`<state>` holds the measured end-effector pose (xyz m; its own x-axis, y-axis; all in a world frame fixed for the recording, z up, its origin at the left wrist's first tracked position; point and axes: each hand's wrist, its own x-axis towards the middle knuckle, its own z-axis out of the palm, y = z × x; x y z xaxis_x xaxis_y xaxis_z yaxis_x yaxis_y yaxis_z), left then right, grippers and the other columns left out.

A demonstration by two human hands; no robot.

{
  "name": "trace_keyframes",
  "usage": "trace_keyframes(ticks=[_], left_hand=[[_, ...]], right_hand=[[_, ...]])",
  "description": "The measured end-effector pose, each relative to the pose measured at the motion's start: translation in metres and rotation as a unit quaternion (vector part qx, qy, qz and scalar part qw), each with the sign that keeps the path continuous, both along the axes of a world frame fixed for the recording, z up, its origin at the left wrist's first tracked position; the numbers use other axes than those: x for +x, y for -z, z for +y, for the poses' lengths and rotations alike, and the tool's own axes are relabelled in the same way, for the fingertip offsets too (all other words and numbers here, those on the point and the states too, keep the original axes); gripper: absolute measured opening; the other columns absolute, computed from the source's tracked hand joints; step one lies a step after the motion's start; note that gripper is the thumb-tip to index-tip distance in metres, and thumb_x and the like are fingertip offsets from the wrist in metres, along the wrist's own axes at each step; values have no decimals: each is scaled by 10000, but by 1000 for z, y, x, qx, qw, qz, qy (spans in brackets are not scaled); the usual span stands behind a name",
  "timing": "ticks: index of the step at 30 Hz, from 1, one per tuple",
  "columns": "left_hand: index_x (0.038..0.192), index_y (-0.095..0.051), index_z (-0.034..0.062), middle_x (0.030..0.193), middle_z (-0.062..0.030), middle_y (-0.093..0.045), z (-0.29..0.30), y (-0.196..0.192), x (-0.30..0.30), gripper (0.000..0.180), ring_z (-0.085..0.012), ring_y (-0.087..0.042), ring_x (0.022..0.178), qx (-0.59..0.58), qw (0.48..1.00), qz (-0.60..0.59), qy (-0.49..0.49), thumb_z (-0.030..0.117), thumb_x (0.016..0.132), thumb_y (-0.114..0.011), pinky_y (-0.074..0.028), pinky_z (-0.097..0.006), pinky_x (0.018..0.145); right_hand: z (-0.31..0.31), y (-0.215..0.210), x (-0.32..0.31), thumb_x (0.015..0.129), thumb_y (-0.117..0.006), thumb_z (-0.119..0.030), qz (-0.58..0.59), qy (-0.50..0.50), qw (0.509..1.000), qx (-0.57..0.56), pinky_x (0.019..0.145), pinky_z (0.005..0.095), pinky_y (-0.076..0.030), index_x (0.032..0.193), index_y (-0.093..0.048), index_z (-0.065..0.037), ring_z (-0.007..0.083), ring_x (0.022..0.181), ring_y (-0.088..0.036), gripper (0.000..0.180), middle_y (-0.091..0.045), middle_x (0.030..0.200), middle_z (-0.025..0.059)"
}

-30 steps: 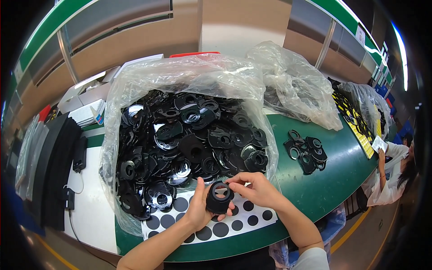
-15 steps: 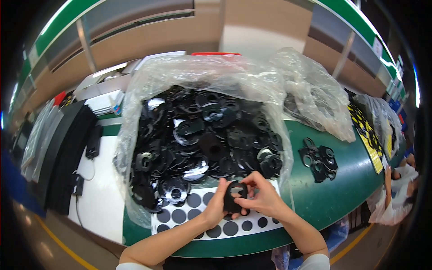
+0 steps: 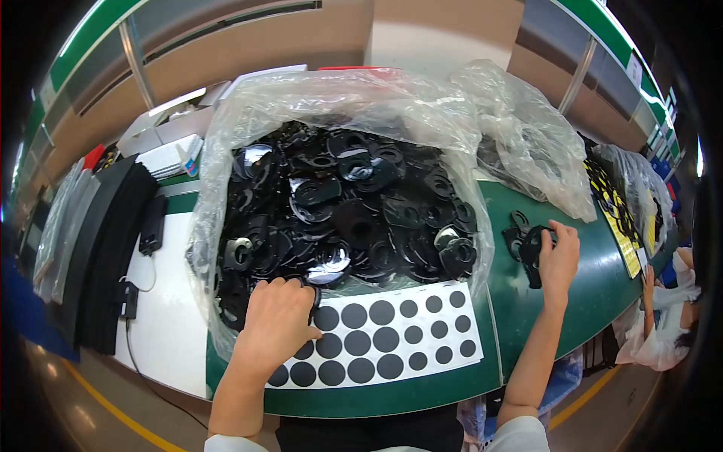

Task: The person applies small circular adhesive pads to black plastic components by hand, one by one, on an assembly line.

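Observation:
A clear plastic bag lies open, full of glossy black ring-shaped plastic parts. At the bag's near left edge, my left hand is closed, its fingers curled over a black ring-shaped part whose edge shows beside the fingertips. Partly under that hand lies a white sheet with rows of black round stickers. To the right, my right hand pinches a black ring-shaped part over a small pile of similar parts. The hand covers some of that pile.
The green table curves away rightward to yellow sheets with black pieces. Another clear bag stands behind. At left are a stack of black sheets, a white board and a cable. A co-worker's hand rests at the far right edge.
My hands have parted from over the sticker sheet. The right carried the black part to the small pile at right; the left moved to the bag's near edge. More stickers now show.

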<state>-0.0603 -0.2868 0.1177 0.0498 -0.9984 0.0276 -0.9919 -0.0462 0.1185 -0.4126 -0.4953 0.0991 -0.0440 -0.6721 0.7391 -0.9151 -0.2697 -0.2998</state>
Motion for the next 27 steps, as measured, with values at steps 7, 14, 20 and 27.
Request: trace_keyframes(ticks=[7, 14, 20, 27], left_hand=[[660, -648, 48, 705, -113, -613, -4, 25, -6, 55, -247, -599, 758, -18, 993, -114, -16, 50, 607, -661, -414, -339, 658], [589, -551, -3, 651, -126, -559, -11, 14, -14, 134, -293, -562, 672, -112, 993, 7, -19, 80, 583, -656, -453, -374, 620], [605, -488, 8, 765, -85, -575, -26, 14, -41, 212, -181, -563, 690, -153, 894, 421, 16, 75, 702, -664, -449, -277, 647], [814, -527, 36, 1236, -240, -520, -38, 49, -66, 407, -315, -468, 1188, 31, 364, 928, -71, 406, 927, -400, -311, -422, 1059]], right_hand=[[63, 4, 90, 745, -674, -36, -32, -465, 848, 252, 688, 330, -477, 889, -638, -47, 220, 767, -601, 149, -611, 800, 76], [113, 25, 122, 751, -720, -230, 150, -571, 729, 346, 740, 372, -472, 1018, -577, -30, 279, 896, -550, 363, -561, 912, 90], [106, 18, 119, 678, -761, -123, 204, -549, 711, 388, 787, 384, -455, 947, -523, 18, 318, 931, -523, 385, -554, 936, 146], [101, 12, 112, 689, -765, -159, 201, -552, 687, 428, 783, 399, -442, 938, -540, -15, 323, 920, -529, 365, -549, 909, 130]])
